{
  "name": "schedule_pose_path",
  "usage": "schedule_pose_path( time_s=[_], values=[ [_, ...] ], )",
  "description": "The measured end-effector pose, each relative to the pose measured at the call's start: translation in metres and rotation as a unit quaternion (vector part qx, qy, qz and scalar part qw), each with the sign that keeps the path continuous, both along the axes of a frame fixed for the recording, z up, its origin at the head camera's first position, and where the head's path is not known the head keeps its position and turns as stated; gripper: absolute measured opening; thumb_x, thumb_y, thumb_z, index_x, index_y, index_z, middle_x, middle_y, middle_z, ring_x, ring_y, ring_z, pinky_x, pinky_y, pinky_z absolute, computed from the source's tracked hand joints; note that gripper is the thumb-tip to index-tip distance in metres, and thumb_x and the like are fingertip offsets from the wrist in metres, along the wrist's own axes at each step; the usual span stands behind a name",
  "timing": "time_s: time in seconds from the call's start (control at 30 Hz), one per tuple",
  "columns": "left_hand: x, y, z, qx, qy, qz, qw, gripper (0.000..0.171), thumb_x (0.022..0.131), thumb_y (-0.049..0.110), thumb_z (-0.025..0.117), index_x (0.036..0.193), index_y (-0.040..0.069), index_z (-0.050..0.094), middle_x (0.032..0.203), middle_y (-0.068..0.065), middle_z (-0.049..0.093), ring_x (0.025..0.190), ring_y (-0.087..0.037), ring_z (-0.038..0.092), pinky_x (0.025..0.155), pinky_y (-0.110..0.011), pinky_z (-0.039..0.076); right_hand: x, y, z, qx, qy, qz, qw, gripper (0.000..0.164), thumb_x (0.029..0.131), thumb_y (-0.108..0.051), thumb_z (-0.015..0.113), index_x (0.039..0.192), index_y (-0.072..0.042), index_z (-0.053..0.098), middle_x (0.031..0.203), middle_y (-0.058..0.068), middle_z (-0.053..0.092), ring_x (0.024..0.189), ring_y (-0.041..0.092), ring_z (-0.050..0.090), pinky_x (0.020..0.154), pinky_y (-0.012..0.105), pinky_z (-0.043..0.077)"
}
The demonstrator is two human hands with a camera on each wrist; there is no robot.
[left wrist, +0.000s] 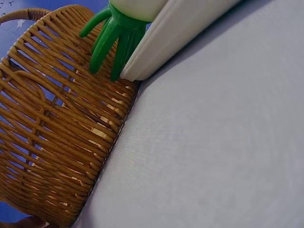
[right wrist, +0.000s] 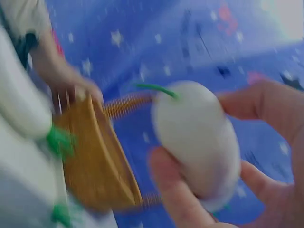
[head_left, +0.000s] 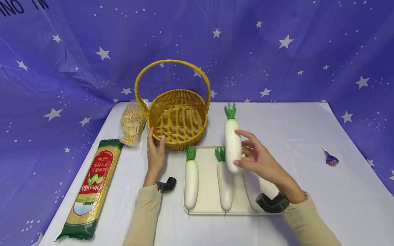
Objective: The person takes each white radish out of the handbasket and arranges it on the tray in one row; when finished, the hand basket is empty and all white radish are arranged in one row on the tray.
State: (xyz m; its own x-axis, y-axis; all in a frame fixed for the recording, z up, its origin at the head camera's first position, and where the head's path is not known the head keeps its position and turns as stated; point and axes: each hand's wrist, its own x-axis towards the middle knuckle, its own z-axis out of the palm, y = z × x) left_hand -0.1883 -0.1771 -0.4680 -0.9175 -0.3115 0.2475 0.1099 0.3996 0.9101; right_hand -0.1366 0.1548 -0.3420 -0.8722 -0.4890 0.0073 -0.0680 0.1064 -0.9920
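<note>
My right hand [head_left: 261, 159] grips a white radish [head_left: 233, 145] with a green top, thumb on one side and fingers on the other, raised above the tray. On the cream tray [head_left: 206, 191] lie a left radish [head_left: 192, 184], a middle radish [head_left: 226, 191] and a right radish [head_left: 251, 186], partly covered by my right hand and wrist. My left hand [head_left: 156, 157] touches the near left rim of a handled wicker basket [head_left: 178, 119], thumb and forefinger spread apart. Bare weave shows on the basket's bottom. In the right wrist view the held radish [right wrist: 197, 137] is blurred.
Left of the basket stands a bag of corn kernels [head_left: 132, 123]. A long pack of spaghetti [head_left: 93, 188] lies along the table's left side. A purple-wrapped lollipop [head_left: 331, 159] lies at the right. Starry blue cloth [head_left: 246, 51] hangs behind the white-covered table [head_left: 301, 133].
</note>
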Motion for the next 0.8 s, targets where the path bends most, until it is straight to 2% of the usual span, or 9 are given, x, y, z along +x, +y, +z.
schedule_pose_path(
  time_s=[0.1, 0.17, 0.27, 0.37, 0.5, 0.67, 0.8],
  values=[
    [0.000, 0.000, 0.000, 0.001, -0.002, -0.001, 1.0000, 0.059, 0.094, 0.043, 0.040, 0.145, 0.027, 0.015, 0.150, -0.003, 0.018, 0.138, -0.025, 0.021, 0.110, -0.045, 0.023, 0.017, 0.037, -0.012, 0.058, 0.023, -0.021, 0.998, 0.078, 0.080, -0.001, 0.065, 0.143, -0.020, 0.023, 0.116, 0.014, 0.037, 0.094, 0.005, 0.056, 0.071, 0.027, 0.052],
    [0.000, 0.000, 0.000, 0.002, -0.003, -0.003, 1.0000, 0.058, 0.094, 0.043, 0.040, 0.145, 0.028, 0.015, 0.151, -0.003, 0.017, 0.138, -0.025, 0.021, 0.109, -0.046, 0.024, 0.027, 0.058, -0.022, 0.109, 0.032, -0.041, 0.993, 0.078, 0.080, -0.004, 0.066, 0.143, -0.020, 0.023, 0.115, 0.013, 0.038, 0.093, 0.003, 0.054, 0.070, 0.026, 0.051],
    [0.000, 0.000, 0.000, 0.003, -0.006, -0.006, 1.0000, 0.058, 0.094, 0.043, 0.040, 0.145, 0.030, 0.013, 0.150, -0.003, 0.017, 0.137, -0.024, 0.023, 0.108, -0.045, 0.027, 0.040, 0.084, -0.036, 0.182, 0.022, -0.066, 0.981, 0.077, 0.080, -0.011, 0.067, 0.143, -0.021, 0.023, 0.113, 0.014, 0.040, 0.089, 0.001, 0.053, 0.067, 0.024, 0.049],
    [-0.001, 0.000, 0.000, 0.006, -0.005, -0.007, 0.9999, 0.058, 0.094, 0.043, 0.040, 0.145, 0.030, 0.014, 0.150, -0.004, 0.017, 0.137, -0.025, 0.024, 0.108, -0.044, 0.027, 0.051, 0.102, -0.048, 0.245, 0.007, -0.074, 0.967, 0.078, 0.080, -0.018, 0.069, 0.143, -0.022, 0.023, 0.114, 0.016, 0.043, 0.087, 0.000, 0.053, 0.066, 0.022, 0.047],
    [-0.001, 0.000, -0.001, 0.005, -0.004, -0.007, 1.0000, 0.058, 0.094, 0.043, 0.040, 0.145, 0.030, 0.013, 0.150, -0.005, 0.017, 0.137, -0.025, 0.024, 0.109, -0.043, 0.026, 0.057, 0.114, -0.060, 0.296, 0.006, -0.069, 0.953, 0.078, 0.078, -0.023, 0.071, 0.142, -0.021, 0.027, 0.115, 0.014, 0.048, 0.086, 0.000, 0.051, 0.067, 0.021, 0.047],
    [-0.001, 0.000, -0.001, 0.005, -0.003, -0.007, 1.0000, 0.059, 0.094, 0.043, 0.040, 0.145, 0.026, 0.014, 0.150, -0.004, 0.017, 0.137, -0.025, 0.023, 0.109, -0.043, 0.026, 0.060, 0.115, -0.067, 0.317, 0.029, -0.062, 0.946, 0.076, 0.076, -0.022, 0.072, 0.140, -0.021, 0.032, 0.111, 0.013, 0.049, 0.083, 0.002, 0.051, 0.067, 0.021, 0.048],
    [-0.001, 0.000, 0.000, 0.004, -0.002, -0.007, 1.0000, 0.058, 0.094, 0.043, 0.040, 0.145, 0.029, 0.014, 0.151, -0.004, 0.017, 0.138, -0.025, 0.022, 0.109, -0.043, 0.025, 0.059, 0.112, -0.067, 0.340, 0.050, -0.061, 0.937, 0.075, 0.076, -0.022, 0.072, 0.140, -0.021, 0.034, 0.105, 0.014, 0.047, 0.079, 0.004, 0.049, 0.064, 0.021, 0.048]
  ],
)
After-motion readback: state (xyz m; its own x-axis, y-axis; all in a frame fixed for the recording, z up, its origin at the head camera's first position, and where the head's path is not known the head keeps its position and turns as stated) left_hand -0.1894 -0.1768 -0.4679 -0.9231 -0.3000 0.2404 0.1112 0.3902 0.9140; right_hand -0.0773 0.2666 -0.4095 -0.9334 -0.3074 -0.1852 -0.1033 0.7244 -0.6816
